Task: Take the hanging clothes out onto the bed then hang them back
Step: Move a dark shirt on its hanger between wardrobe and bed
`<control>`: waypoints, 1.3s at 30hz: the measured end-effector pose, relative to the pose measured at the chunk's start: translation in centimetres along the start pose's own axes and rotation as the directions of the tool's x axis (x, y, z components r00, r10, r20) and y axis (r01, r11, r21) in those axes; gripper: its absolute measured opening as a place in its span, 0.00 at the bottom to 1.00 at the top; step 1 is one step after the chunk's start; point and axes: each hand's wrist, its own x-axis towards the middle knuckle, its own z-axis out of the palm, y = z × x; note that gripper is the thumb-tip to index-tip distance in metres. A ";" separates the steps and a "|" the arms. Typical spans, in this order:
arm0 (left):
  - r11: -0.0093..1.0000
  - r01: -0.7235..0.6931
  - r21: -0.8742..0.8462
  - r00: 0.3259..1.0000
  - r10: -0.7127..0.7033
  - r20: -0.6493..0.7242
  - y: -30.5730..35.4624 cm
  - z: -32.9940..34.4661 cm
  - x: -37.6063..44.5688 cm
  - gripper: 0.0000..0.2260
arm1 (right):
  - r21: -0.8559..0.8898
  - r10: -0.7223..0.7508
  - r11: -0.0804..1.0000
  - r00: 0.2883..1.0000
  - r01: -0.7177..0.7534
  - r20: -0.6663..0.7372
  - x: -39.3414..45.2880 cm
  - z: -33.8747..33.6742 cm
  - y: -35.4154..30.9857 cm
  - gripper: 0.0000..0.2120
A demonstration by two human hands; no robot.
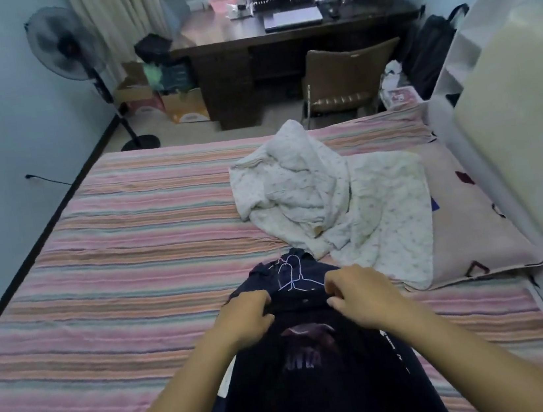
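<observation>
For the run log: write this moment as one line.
hands: left hand and right hand grip dark garment | wire hangers on it | lying on bed

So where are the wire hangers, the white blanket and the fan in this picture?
wire hangers (293, 277): head view, on the thin wire over the dark clothes.
white blanket (331, 198): head view, on its crumpled middle, on the bed.
fan (64, 43): head view, on the round grille, by the left wall.
</observation>
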 end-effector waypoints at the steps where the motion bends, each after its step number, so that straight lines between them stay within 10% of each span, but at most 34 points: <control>1: 1.000 -0.007 0.009 1.000 0.007 0.019 -0.6 0.8 1.7 0.11 | 0.005 0.021 1.000 1.000 -0.021 -0.006 0.9 1.0 0.7 0.06; 17: 0.993 0.110 0.042 0.975 -0.116 0.190 -11.6 20.0 24.4 0.10 | 0.156 0.321 0.925 0.932 -0.347 0.165 18.7 24.3 15.0 0.07; 27: 0.974 0.223 0.043 0.973 -0.225 0.052 -14.8 29.1 31.2 0.24 | 0.027 0.392 0.915 0.900 -0.404 0.189 23.9 35.5 19.9 0.30; 33: 0.951 0.253 0.178 0.967 -0.250 -0.041 -14.1 29.1 31.3 0.23 | -0.157 0.396 0.911 0.916 -0.382 0.063 24.1 36.5 20.3 0.24; 39: 0.974 0.186 0.128 0.983 -0.184 -0.030 -14.1 27.0 28.5 0.10 | 0.118 0.417 0.891 0.893 -0.438 0.167 21.1 34.0 20.3 0.11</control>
